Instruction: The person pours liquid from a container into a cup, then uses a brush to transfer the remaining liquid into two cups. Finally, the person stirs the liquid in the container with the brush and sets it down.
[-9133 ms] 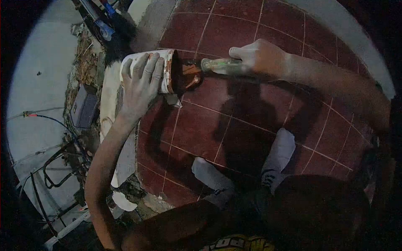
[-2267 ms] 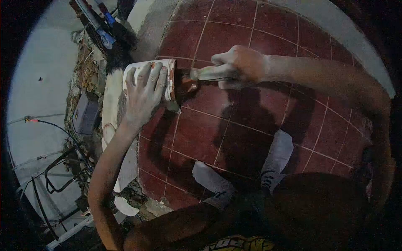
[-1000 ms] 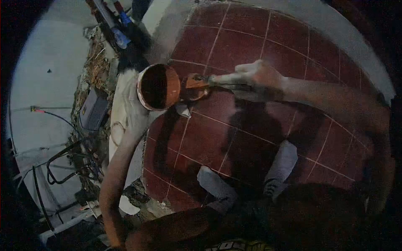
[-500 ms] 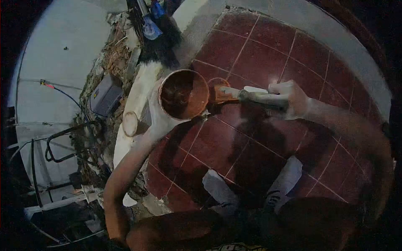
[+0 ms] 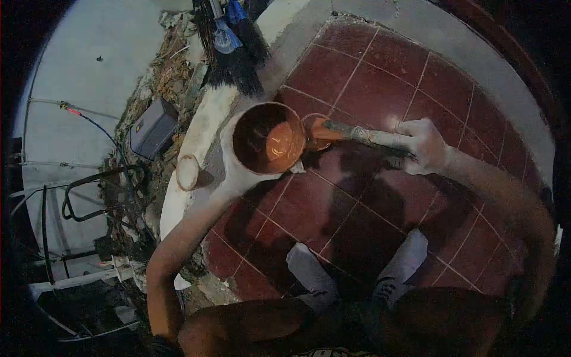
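Note:
My left hand (image 5: 241, 169) is closed around the side of a round can (image 5: 245, 140), tilted so that its mouth faces me. Wet orange paint (image 5: 282, 146) shows inside it. My right hand (image 5: 426, 146) grips a paintbrush (image 5: 369, 137) by its stained handle, bristles pointing left. The orange bristle end is just right of the can's rim, outside it. Beneath the bristles is an orange ring shape (image 5: 318, 117) near the floor; I cannot make out whether it is a lid or a paint mark.
Red tiles (image 5: 380, 89) cover the floor around my feet (image 5: 310, 268). A pale ledge (image 5: 178, 199) on the left bears a small round object (image 5: 187, 172). Beyond are rubble (image 5: 163, 89), a grey box (image 5: 153, 130), a black-bristled broom (image 5: 238, 65) and a metal frame (image 5: 89, 196).
The brush has tilted, its bristle end now higher and a little farther right. The can has turned so that bright orange paint shows inside. The whole view has shifted slightly.

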A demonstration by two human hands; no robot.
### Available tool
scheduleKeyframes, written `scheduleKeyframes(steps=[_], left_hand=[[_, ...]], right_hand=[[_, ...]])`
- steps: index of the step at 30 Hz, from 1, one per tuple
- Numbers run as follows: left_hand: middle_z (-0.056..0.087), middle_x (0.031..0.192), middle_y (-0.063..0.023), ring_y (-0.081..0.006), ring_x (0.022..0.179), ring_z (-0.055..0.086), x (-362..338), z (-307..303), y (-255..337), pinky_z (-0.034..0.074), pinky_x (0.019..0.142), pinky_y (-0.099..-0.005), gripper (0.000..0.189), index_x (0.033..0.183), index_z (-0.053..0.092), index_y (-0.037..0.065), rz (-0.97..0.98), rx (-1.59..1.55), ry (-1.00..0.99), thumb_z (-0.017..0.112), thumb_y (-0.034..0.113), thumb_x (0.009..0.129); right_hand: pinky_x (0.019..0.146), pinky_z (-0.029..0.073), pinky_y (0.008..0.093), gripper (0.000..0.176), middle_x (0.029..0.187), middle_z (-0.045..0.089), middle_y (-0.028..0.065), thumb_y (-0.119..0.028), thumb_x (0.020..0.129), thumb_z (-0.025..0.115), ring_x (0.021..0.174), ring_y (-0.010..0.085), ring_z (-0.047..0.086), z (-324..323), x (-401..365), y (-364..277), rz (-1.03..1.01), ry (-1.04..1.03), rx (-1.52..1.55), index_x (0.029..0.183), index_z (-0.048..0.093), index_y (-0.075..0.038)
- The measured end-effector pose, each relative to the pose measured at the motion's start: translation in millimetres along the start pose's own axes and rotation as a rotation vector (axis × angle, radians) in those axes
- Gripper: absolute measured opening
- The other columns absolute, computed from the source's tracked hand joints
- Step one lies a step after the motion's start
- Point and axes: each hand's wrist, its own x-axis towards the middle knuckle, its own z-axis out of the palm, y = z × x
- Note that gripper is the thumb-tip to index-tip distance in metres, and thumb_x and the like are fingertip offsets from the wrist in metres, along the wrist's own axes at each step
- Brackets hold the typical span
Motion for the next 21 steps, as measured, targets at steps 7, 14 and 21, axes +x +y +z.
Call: scheduleKeyframes(steps=[7, 14, 21], left_hand=[[0.037, 0.144, -0.0179, -0.0317, 0.133, 0.045, -19, -3, -13, 0.039, 0.11, -0.0476, 0.127, 0.148, 0.021, 0.004, 0.047, 0.013, -0.054, 0.1, 0.035, 0.053], [0.038, 0.142, -0.0188, -0.0308, 0.13, 0.047, -54, 25, -2, 0.042, 0.107, -0.0456, 0.122, 0.147, 0.018, 0.002, -0.059, 0.084, 0.27, 0.098, 0.027, 0.058], [0.032, 0.144, -0.0168, -0.0314, 0.137, 0.038, -123, 60, -11, 0.037, 0.113, -0.0494, 0.107, 0.148, 0.015, 0.005, -0.414, 0.041, 0.537, 0.089, 0.015, 0.072]], right_hand=[[0.054, 0.048, 0.0387, 0.054, 0.075, 0.062, 0.0091, -0.018, 0.075, 0.076, 0.059, 0.0275, 0.061, 1, 2, 0, 0.014, -0.04, 0.007, 0.127, 0.066, -0.009], [0.072, 0.054, 0.0324, 0.031, 0.092, 0.073, 0.0119, -0.027, 0.093, 0.067, 0.08, 0.024, 0.07, 11, 17, -14, 0.455, 0.207, 0.369, 0.118, 0.068, -0.009], [0.064, 0.047, 0.0275, 0.027, 0.073, 0.062, 0.0014, -0.026, 0.098, 0.058, 0.067, 0.0124, 0.057, 21, 30, 5, 1.077, 0.349, 1.014, 0.103, 0.07, -0.003]])
